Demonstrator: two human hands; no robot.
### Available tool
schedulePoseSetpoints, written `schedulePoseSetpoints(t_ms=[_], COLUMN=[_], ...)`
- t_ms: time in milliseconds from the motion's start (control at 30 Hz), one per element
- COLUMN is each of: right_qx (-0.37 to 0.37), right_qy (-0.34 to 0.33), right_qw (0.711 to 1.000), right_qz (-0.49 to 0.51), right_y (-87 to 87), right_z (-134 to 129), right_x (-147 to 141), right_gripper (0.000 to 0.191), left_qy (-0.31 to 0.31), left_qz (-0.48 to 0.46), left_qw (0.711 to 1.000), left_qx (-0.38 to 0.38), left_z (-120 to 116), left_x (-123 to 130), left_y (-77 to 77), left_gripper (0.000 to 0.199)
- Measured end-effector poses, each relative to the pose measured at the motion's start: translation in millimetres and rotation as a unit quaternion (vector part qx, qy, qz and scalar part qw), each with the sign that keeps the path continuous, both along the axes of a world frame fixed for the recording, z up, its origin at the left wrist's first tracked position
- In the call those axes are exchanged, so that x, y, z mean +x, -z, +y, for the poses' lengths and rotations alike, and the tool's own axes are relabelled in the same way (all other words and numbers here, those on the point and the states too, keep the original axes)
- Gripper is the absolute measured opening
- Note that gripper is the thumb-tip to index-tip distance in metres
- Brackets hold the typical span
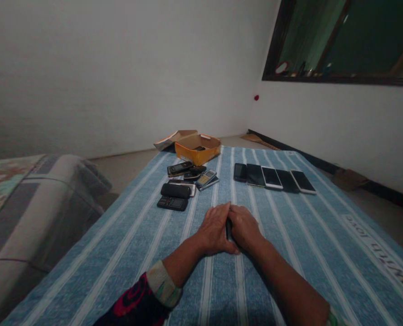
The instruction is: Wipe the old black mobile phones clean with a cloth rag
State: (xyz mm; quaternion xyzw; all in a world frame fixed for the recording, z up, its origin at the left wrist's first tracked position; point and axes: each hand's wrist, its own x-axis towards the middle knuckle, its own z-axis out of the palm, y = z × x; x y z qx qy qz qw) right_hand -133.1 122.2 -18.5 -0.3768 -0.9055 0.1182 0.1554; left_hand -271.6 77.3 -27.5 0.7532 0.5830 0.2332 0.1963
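Note:
My left hand (pixel 217 228) and my right hand (pixel 245 226) meet above the striped cloth, fingertips together. Between the palms they grip a dark mobile phone (pixel 229 230); only its narrow edge shows, and the rest is hidden by the hands. Ahead to the left lies a loose pile of older phones, among them a black keypad phone (pixel 172 203), a black rounded case or phone (pixel 175 190) and a silver keypad phone (pixel 206 179). Ahead to the right, several touchscreen phones lie side by side in a row, including a white-framed one (pixel 272 178).
An open orange cardboard box (pixel 197 156) stands at the far end of the blue striped cloth (pixel 147 235), its lid (pixel 174 138) tilted behind it, with something dark inside. A grey draped blanket (pixel 61 203) is at the left. A dark-framed window (pixel 340 40) is set in the right wall.

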Motion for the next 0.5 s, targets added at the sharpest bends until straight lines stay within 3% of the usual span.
schedulePoseSetpoints(t_ms=[233, 500], right_qx=[0.024, 0.013], right_qy=[-0.008, 0.01], right_qw=[0.999, 1.0], right_qz=[0.031, 0.021], right_y=[4.0, -7.1], right_z=[-10, -6], right_x=[3, -3], right_gripper=[0.04, 0.036], left_qy=[0.012, 0.012], left_qz=[0.017, 0.022], left_qw=[0.999, 0.999], left_qx=[0.036, 0.036], left_z=[2, 4], left_x=[-3, -4], left_y=[7.7, 5.2], left_gripper=[0.131, 0.136])
